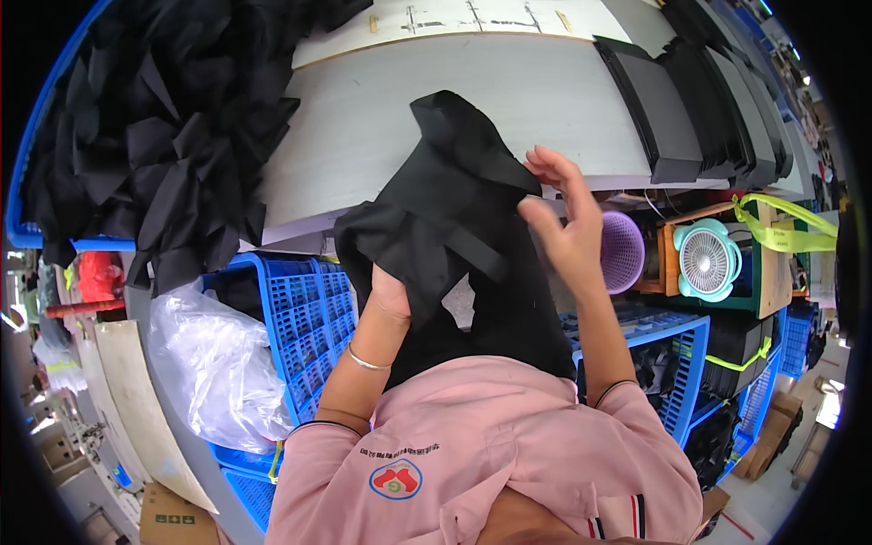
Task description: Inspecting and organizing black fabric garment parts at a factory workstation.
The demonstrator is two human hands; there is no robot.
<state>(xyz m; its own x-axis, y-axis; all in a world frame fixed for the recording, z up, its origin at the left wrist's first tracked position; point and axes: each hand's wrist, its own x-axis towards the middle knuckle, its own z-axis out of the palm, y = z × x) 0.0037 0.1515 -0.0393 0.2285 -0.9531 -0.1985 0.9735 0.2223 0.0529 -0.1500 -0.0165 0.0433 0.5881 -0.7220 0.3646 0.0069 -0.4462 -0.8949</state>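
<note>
A loose piece of black fabric [454, 173], creased and with a strap-like strip on it, spreads over the near edge of the grey table and hangs toward my lap. My left hand [391, 292] reaches in under its lower left part; the cloth covers the fingers, so their grip is hidden. Beside the fabric's right corner is my right hand [568, 218], thumb and fingers apart in a curved shape. Its fingertips are close to that corner, and I cannot tell whether they touch it. Nothing shows between them.
At left a blue crate [109, 243] overflows with black fabric pieces [173, 154]. Stacked black panels [668, 118] line the table's right side. Below are a purple basket [621, 252], a turquoise fan [707, 259], a clear plastic bag [213, 363] and more blue crates [309, 318].
</note>
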